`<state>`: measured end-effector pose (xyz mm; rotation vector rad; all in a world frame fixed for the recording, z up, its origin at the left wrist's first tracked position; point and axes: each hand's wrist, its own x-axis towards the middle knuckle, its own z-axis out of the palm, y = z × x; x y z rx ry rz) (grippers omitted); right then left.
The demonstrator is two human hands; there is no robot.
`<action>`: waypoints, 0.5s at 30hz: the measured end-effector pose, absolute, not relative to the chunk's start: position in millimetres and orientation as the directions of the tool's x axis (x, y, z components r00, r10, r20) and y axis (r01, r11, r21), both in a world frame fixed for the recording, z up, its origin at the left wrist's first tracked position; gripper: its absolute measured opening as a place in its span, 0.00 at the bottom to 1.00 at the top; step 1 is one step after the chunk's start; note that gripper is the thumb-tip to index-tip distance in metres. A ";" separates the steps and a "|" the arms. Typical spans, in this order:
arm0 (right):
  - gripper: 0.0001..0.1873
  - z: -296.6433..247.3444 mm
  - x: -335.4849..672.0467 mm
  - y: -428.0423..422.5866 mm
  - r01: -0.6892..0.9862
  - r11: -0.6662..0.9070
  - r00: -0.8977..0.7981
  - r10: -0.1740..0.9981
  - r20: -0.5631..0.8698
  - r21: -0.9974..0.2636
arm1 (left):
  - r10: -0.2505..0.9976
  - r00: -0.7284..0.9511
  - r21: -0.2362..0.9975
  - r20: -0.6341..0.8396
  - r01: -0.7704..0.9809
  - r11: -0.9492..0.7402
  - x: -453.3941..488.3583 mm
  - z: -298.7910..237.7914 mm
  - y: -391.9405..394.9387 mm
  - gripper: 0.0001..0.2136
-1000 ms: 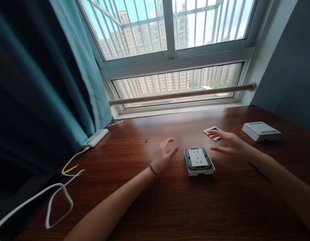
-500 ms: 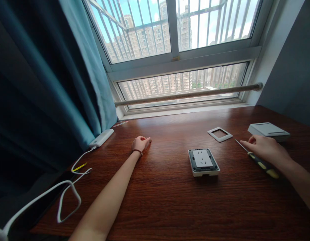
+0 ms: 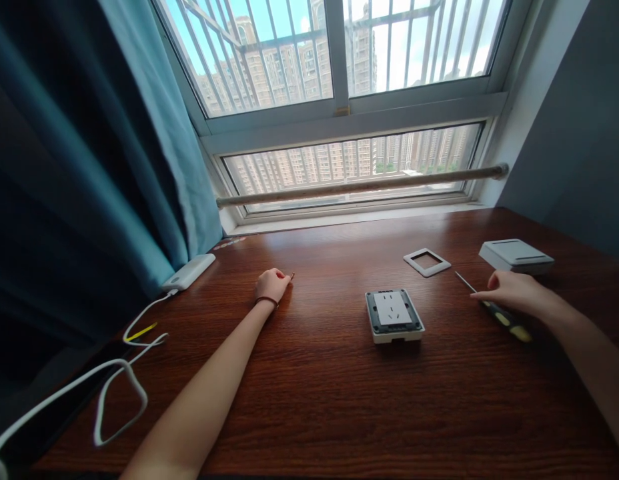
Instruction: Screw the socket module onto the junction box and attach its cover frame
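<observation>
A wall socket (image 3: 393, 315) with a white face in a dark frame lies on the wooden table (image 3: 329, 400), between my hands. My left hand (image 3: 272, 285) reaches far left of it, fingers curled down over small brass screws (image 3: 291, 275). My right hand (image 3: 513, 293) rests to the right of the socket, fingers closed on a screwdriver (image 3: 492, 309) with a black and yellow handle that lies on the table. A white square cover frame (image 3: 426, 262) lies behind the socket.
A white box (image 3: 515, 255) sits at the far right. A white power bank (image 3: 189, 271) with a white cable (image 3: 114, 387) lies at the left by the teal curtain (image 3: 89, 167). The window sill and a rail (image 3: 359, 185) run along the back.
My left hand left the socket and went to the screws at the left. My right hand moved from the cover frame to the screwdriver at the right and closed on it.
</observation>
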<state>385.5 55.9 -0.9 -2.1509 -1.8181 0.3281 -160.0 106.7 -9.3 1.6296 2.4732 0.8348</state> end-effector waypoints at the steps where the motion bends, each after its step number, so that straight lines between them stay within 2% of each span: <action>1: 0.22 1.7 382.0 53.9 0.904 -0.181 0.170 0.983 -0.064 -0.388 | 0.865 -0.438 0.472 0.244 0.833 0.289 -158.3 -9.4 105.8 0.07; 3: 0.19 6.9 374.9 50.3 0.874 -0.243 0.172 0.965 -0.200 -0.420 | 0.859 -0.442 0.490 0.259 0.826 0.278 -156.1 -9.1 103.7 0.05; 4: 0.17 8.9 372.0 49.0 0.860 -0.258 0.176 0.960 -0.219 -0.440 | 0.855 -0.446 0.507 0.265 0.819 0.270 -155.6 -8.6 102.4 0.05; 7: 0.14 11.3 367.8 47.1 0.833 -0.266 0.184 0.960 -0.211 -0.484 | 0.835 -0.463 0.581 0.296 0.782 0.227 -154.5 -5.0 97.8 0.05; 10: 0.14 13.7 366.7 45.3 0.789 -0.265 0.226 0.964 -0.138 -0.555 | 0.829 -0.444 0.680 0.340 0.725 0.109 -146.8 -0.1 93.0 0.07; 12: 0.15 18.9 362.7 42.2 0.662 -0.233 0.197 0.971 -0.134 -0.712 | 0.850 -0.390 0.751 0.355 0.660 -0.011 -134.0 2.3 89.6 0.08; 15: 0.13 32.1 347.4 35.9 0.297 -0.118 -0.011 0.992 -0.127 -0.947 | 0.894 -0.289 0.847 0.343 0.507 -0.161 -102.6 3.9 80.6 0.13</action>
